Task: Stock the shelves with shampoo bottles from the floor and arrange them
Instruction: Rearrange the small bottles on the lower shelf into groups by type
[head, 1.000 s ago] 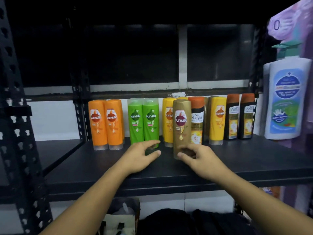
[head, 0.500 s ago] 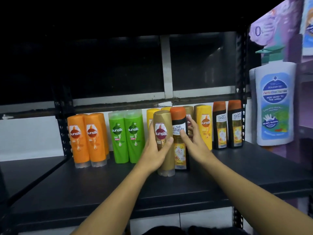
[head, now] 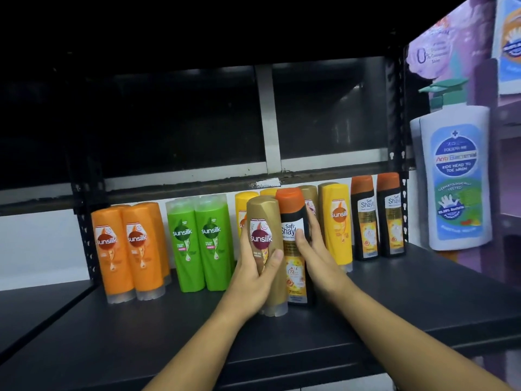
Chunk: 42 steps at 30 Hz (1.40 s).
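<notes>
Left hand grips the gold Sunsilk bottle, right hand grips the Safi Shayla bottle, both upright and touching, back row of bottles straight behind.

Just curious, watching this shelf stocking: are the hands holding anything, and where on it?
Yes. The left hand grips the gold Sunsilk bottle around its middle; the right hand holds the orange-capped black bottle beside it, also at mid-body.

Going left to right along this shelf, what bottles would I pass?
orange bottles → green bottles → gold bottle gripped by the left hand → orange-capped black bottle held by the right hand → yellow bottle → two more black bottles → white pump bottle
</notes>
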Each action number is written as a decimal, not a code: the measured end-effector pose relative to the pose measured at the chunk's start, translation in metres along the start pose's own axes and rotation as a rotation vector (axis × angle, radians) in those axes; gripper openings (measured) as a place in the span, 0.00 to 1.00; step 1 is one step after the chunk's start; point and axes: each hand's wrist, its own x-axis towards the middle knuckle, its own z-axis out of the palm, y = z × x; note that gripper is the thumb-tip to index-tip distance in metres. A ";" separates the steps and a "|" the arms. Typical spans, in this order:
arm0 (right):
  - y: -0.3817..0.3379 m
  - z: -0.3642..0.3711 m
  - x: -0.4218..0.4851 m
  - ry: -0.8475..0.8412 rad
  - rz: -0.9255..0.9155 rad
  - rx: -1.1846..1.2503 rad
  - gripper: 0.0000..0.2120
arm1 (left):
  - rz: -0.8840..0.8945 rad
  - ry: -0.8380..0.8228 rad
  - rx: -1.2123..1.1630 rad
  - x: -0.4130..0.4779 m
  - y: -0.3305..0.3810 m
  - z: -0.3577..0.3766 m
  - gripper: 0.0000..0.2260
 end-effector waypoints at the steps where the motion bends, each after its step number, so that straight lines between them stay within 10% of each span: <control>1: 0.000 0.000 -0.001 0.005 -0.008 -0.010 0.31 | -0.001 -0.007 0.001 0.000 0.000 0.000 0.40; 42: -0.025 -0.186 -0.081 0.427 -0.003 -0.507 0.40 | -0.006 -0.472 -0.065 0.026 0.044 0.191 0.38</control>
